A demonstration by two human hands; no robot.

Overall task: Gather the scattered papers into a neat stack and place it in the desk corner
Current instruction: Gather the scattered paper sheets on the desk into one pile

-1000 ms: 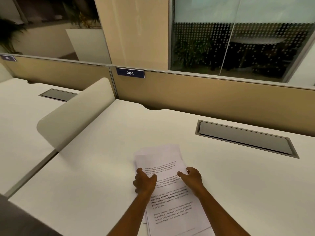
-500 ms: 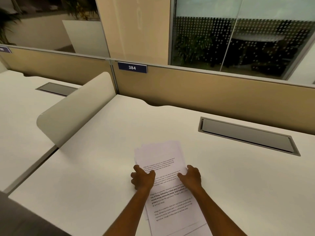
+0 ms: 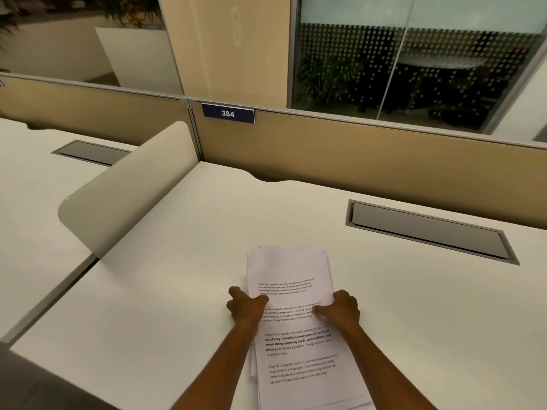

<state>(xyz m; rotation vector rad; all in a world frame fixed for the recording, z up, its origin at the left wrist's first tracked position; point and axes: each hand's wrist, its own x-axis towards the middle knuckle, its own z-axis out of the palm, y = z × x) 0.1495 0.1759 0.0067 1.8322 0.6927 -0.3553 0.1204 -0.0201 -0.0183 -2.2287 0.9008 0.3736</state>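
Note:
A stack of printed white papers (image 3: 291,267) lies flat on the white desk (image 3: 177,276), long side pointing away from me, its sheets slightly offset at the far end and left edge. My left hand (image 3: 245,306) grips the stack's left edge, thumb on top. On the opposite edge, my right hand (image 3: 343,309) holds the stack the same way. The desk's far left corner (image 3: 207,170) sits where the curved side screen meets the back panel.
A curved white divider screen (image 3: 127,187) borders the desk on the left. A tan back panel (image 3: 355,161) carries a blue "384" label (image 3: 228,113). A grey cable flap (image 3: 429,229) is set into the desk at the far right. Another desk lies to the left.
Both hands have slid the stack a little farther away across the desk, and the sheets look more squared up. The grip stays the same.

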